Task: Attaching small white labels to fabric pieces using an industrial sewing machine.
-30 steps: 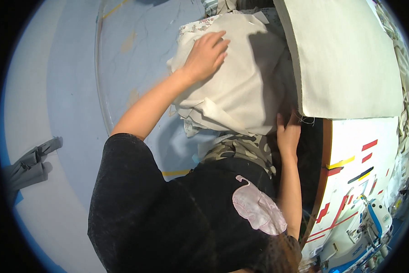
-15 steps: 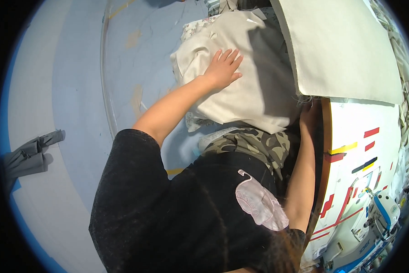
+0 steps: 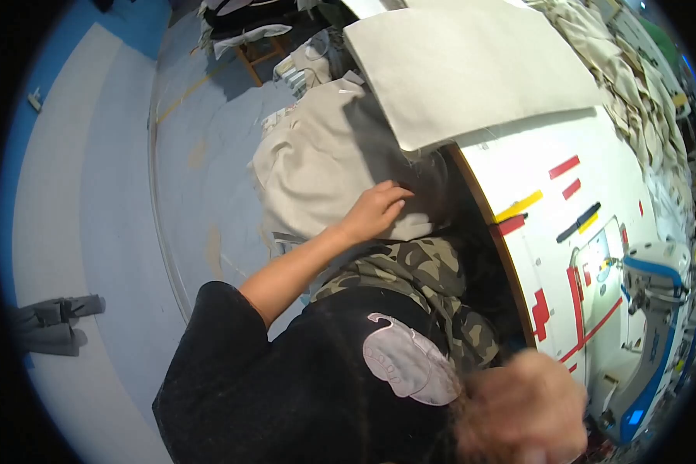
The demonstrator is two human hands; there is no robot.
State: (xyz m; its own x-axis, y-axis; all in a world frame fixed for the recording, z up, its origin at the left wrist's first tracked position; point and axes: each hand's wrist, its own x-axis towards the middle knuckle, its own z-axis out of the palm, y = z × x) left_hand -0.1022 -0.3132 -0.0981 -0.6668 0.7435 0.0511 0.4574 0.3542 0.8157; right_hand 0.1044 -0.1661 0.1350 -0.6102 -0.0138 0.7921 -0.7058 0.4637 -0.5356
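Observation:
A pile of beige fabric [image 3: 309,162] lies low in front of my lap, left of the white table. Over its near right part is my left hand [image 3: 372,213], fingers loosely bent and thumb a little apart, with nothing visible in it. Whether the fingertips touch the fabric, I cannot tell. My right hand [image 3: 527,406] is raised near the camera at the lower right, beside the table edge. Motion smears its fingers, so its hold is unclear. A large flat beige fabric piece [image 3: 471,73] lies on the far part of the table and overhangs its left edge.
A white and blue sewing machine [image 3: 649,332] stands on the table [image 3: 518,255], which carries red and yellow tape strips. Crumpled beige cloth [image 3: 626,85] lines the far right. A wooden stool [image 3: 259,62] stands far off. Grey cloth [image 3: 54,321] hangs at the left wall.
My left hand was spread flat on the beige pile and has slid nearer, its fingers now bent. My right hand came up from beneath the table edge. The view has shifted to the right.

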